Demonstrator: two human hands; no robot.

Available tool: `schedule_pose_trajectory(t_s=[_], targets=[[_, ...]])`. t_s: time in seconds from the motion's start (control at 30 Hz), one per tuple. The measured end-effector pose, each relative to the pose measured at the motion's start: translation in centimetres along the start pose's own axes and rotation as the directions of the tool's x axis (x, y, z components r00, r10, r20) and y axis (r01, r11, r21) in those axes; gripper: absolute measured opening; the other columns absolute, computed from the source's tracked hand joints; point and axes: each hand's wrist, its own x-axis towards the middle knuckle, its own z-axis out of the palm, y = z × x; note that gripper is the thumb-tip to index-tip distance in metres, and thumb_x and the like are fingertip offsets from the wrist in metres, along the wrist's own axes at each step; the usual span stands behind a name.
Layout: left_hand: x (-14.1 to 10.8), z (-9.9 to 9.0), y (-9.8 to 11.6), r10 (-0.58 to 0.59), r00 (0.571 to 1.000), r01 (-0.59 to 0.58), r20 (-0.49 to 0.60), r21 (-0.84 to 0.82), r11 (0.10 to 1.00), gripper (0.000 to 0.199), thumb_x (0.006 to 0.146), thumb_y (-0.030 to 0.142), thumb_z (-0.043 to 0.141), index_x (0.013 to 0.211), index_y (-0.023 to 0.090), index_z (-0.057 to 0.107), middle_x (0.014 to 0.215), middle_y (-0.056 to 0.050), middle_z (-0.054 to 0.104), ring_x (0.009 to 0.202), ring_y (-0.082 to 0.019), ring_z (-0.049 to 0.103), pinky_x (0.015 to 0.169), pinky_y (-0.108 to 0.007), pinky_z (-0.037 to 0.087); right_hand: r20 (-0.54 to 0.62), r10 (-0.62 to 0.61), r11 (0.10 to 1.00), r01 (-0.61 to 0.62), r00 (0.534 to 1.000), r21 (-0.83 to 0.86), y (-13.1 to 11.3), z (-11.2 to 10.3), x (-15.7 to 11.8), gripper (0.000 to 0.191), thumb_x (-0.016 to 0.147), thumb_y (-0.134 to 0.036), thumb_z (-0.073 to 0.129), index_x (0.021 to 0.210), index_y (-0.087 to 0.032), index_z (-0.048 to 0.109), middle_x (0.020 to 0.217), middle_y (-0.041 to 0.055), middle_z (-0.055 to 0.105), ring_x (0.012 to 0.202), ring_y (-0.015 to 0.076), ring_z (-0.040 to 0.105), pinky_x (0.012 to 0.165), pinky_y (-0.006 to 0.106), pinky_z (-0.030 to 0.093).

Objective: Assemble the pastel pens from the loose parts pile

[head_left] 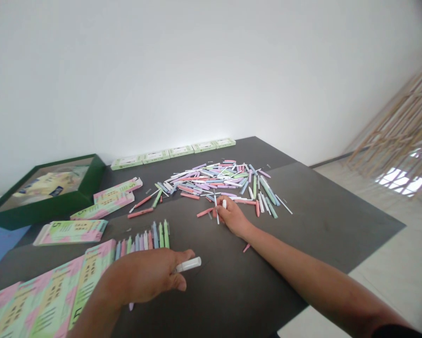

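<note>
My left hand is closed around a white pen barrel, whose end sticks out past the thumb and fingers. Beyond this hand lies a row of pastel retractable pens, partly hidden by it. My right hand pinches a thin white pen refill upright at the near edge of the loose pile. A small white pen part also shows at its fingers. Right behind it spreads a heap of pen parts in pink, green, blue, purple and white.
Printed pen boxes lie at the near left, with other cartons behind them. A green box holding packets stands far left. Flat green-white boxes line the wall. A pink part lies by my right forearm on the dark table.
</note>
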Motion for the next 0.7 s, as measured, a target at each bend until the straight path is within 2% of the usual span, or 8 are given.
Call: schedule_pose_trajectory(t_s=[0.13, 0.3, 0.43, 0.53, 0.63, 0.7], targets=[[0.2, -0.4, -0.2, 0.012, 1.000, -0.012, -0.003, 0.001, 1.000, 0.051, 0.078, 0.037, 0.049, 0.127, 0.024, 0.046, 0.094, -0.003, 0.067, 0.080, -0.022, 0.062, 0.067, -0.028, 0.044, 0.007, -0.003, 1.000, 0.003, 1.000, 0.017, -0.6, -0.2, -0.3, 0.014, 0.078, -0.024, 0.042, 0.090, -0.018, 0.046, 0.064, -0.0048, 0.056, 0.041, 0.0062, 0.037, 0.040, 0.018, 0.030], [0.8, -1.1, -0.5, -0.028, 0.998, 0.029, 0.060, -0.005, 1.000, 0.054, 0.082, 0.036, 0.044, 0.132, 0.017, 0.037, 0.084, -0.005, 0.068, 0.064, -0.019, 0.062, 0.060, -0.027, 0.044, 0.095, -0.069, 0.994, 0.061, 0.993, 0.086, -4.2, 0.4, -2.5, 0.012, 0.083, -0.029, 0.045, 0.088, -0.019, 0.045, 0.072, -0.0017, 0.063, 0.038, 0.0053, 0.037, 0.040, 0.019, 0.030], [1.1, -1.6, -0.4, -0.038, 0.999, 0.037, 0.033, 0.018, 0.999, 0.038, 0.079, 0.034, 0.048, 0.113, 0.018, 0.054, 0.079, -0.004, 0.068, 0.067, -0.019, 0.062, 0.057, -0.024, 0.043, 0.136, -0.101, 0.980, 0.075, 0.986, 0.183, -7.0, 1.6, -4.9, 0.017, 0.084, -0.035, 0.048, 0.086, -0.018, 0.047, 0.081, 0.0022, 0.065, 0.039, 0.0047, 0.036, 0.039, 0.020, 0.029], [1.1, -1.7, -0.4, -0.021, 0.999, 0.020, 0.030, 0.009, 1.000, 0.028, 0.078, 0.033, 0.048, 0.099, 0.018, 0.059, 0.078, -0.004, 0.068, 0.068, -0.018, 0.062, 0.055, -0.023, 0.043, 0.055, -0.106, 0.961, 0.088, 0.993, 0.262, -7.6, 2.4, -5.9, 0.017, 0.082, -0.034, 0.052, 0.086, -0.018, 0.050, 0.077, 0.0018, 0.064, 0.040, 0.0053, 0.035, 0.039, 0.021, 0.027], [1.1, -1.6, -0.5, 0.017, 0.999, -0.016, 0.037, -0.025, 1.000, 0.026, 0.079, 0.031, 0.047, 0.097, 0.017, 0.059, 0.078, -0.004, 0.068, 0.066, -0.018, 0.062, 0.053, -0.022, 0.042, -0.048, -0.110, 0.943, 0.119, 0.993, 0.311, -7.5, 3.2, -6.1, 0.014, 0.081, -0.032, 0.055, 0.085, -0.018, 0.054, 0.070, 0.0005, 0.063, 0.039, 0.0058, 0.033, 0.038, 0.021, 0.025], [1.1, -1.5, -0.6, 0.036, 0.999, -0.035, 0.030, -0.029, 0.999, 0.026, 0.079, 0.030, 0.046, 0.098, 0.017, 0.058, 0.078, -0.004, 0.068, 0.066, -0.018, 0.062, 0.051, -0.022, 0.041, -0.068, -0.105, 0.935, 0.121, 0.992, 0.334, -7.4, 3.6, -6.2, 0.013, 0.080, -0.031, 0.056, 0.083, -0.018, 0.055, 0.072, 0.0010, 0.063, 0.039, 0.0058, 0.033, 0.038, 0.021, 0.025]])
